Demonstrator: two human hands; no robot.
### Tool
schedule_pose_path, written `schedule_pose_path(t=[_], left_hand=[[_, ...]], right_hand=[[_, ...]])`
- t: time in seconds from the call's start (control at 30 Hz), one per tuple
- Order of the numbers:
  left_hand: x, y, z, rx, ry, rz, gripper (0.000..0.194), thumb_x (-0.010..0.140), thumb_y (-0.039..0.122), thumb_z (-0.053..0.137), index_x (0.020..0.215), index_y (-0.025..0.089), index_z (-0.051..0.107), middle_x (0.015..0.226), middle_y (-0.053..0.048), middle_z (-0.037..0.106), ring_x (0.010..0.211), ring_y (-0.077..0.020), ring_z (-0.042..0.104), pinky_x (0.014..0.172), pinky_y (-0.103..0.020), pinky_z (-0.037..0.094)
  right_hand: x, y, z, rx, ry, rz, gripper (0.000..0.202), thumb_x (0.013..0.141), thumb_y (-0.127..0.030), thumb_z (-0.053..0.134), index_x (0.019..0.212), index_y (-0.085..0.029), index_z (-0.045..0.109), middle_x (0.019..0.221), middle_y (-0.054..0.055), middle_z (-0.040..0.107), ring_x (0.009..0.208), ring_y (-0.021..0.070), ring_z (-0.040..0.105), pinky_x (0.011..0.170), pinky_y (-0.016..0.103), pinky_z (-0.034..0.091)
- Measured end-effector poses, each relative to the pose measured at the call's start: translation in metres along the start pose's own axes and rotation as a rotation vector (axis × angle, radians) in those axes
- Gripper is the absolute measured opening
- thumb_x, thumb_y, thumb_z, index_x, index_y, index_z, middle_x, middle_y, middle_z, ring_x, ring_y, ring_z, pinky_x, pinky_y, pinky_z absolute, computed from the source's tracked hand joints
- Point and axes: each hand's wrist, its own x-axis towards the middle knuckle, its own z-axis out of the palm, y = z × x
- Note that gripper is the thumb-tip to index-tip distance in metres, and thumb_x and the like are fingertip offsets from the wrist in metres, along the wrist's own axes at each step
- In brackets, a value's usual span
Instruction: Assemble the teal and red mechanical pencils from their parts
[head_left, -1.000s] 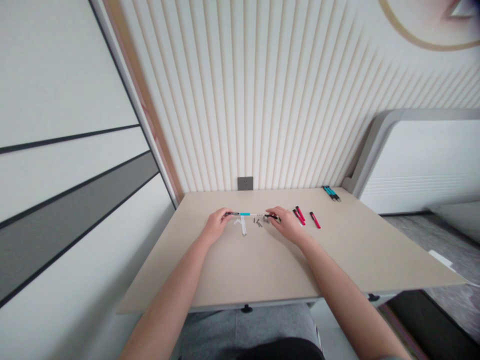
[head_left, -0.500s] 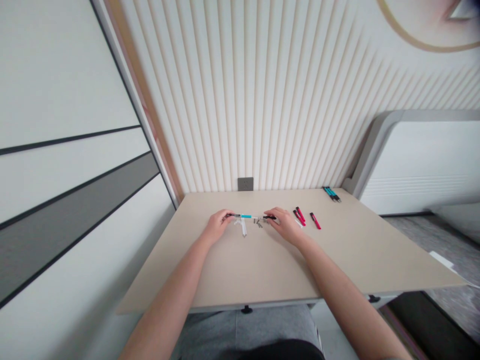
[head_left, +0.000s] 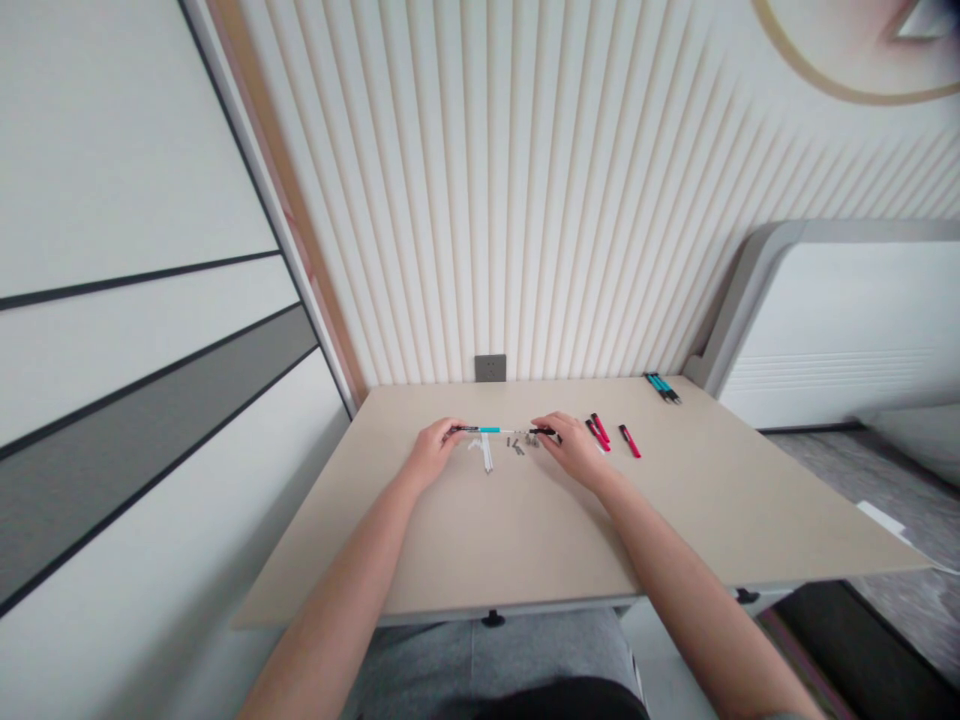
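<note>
My left hand [head_left: 438, 445] is closed around the black end of a blue pen barrel [head_left: 489, 430], held level above the table. A thin white refill [head_left: 507, 431] sticks out of the barrel towards the right. My right hand [head_left: 568, 443] pinches a black pen part [head_left: 541, 432], apart from the barrel and roughly in line with the refill. Below and between the hands lie white refills [head_left: 487, 455], small white pieces [head_left: 475, 444] and several small grey metal parts, perhaps springs [head_left: 517, 447]. Their exact kind is too small to tell.
Red pen parts with black ends [head_left: 598, 430] lie right of my right hand, with another red one [head_left: 630, 441] farther right. Blue and black pens [head_left: 663, 388] rest at the table's back right corner. A ribbed wall with a socket [head_left: 490, 368] bounds the table [head_left: 510, 550] behind.
The black part in my right hand has moved slightly right, away from the refill, widening the gap. My left hand has barely moved.
</note>
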Motion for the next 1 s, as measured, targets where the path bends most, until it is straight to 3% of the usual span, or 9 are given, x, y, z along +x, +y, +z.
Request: schedule_pose_path(t=[0.37,0.67,0.9,1.0], left_hand=[[-0.001,0.008,-0.001,-0.041,-0.022,0.018,0.022,0.088,0.034,0.052,0.097,0.018,0.065,0.083,-0.003,0.068,0.070,-0.0159,0.060,0.066,-0.026,0.047],[-0.001,0.015,0.001,-0.033,-0.093,0.097,0.017,0.088,0.031,0.055,0.092,0.019,0.066,0.086,-0.003,0.068,0.078,-0.0166,0.062,0.074,-0.027,0.047],[-0.004,0.022,0.002,-0.044,-0.149,0.126,0.017,0.087,0.032,0.057,0.091,0.019,0.066,0.082,-0.002,0.068,0.071,-0.0146,0.059,0.068,-0.025,0.045],[-0.004,0.022,0.004,-0.037,-0.161,0.143,0.017,0.088,0.032,0.056,0.091,0.018,0.066,0.080,-0.002,0.067,0.069,-0.0140,0.058,0.067,-0.024,0.044]], right_hand=[[0.001,-0.015,0.004,0.089,-0.007,-0.039,0.021,0.087,-0.021,0.055,0.106,-0.022,0.063,0.098,0.006,0.065,0.092,0.0190,0.061,0.085,0.034,0.047],[-0.002,-0.028,0.025,0.288,0.046,-0.029,0.042,0.085,-0.020,0.056,0.126,-0.024,0.050,0.095,0.004,0.066,0.090,0.0175,0.060,0.086,0.036,0.047],[-0.002,-0.023,0.026,0.352,0.103,-0.001,0.034,0.085,-0.027,0.057,0.119,-0.024,0.055,0.094,0.005,0.067,0.089,0.0184,0.060,0.086,0.037,0.047],[-0.003,-0.020,0.025,0.393,0.078,0.059,0.033,0.086,-0.033,0.056,0.117,-0.022,0.056,0.087,0.003,0.068,0.077,0.0162,0.060,0.076,0.032,0.049]])
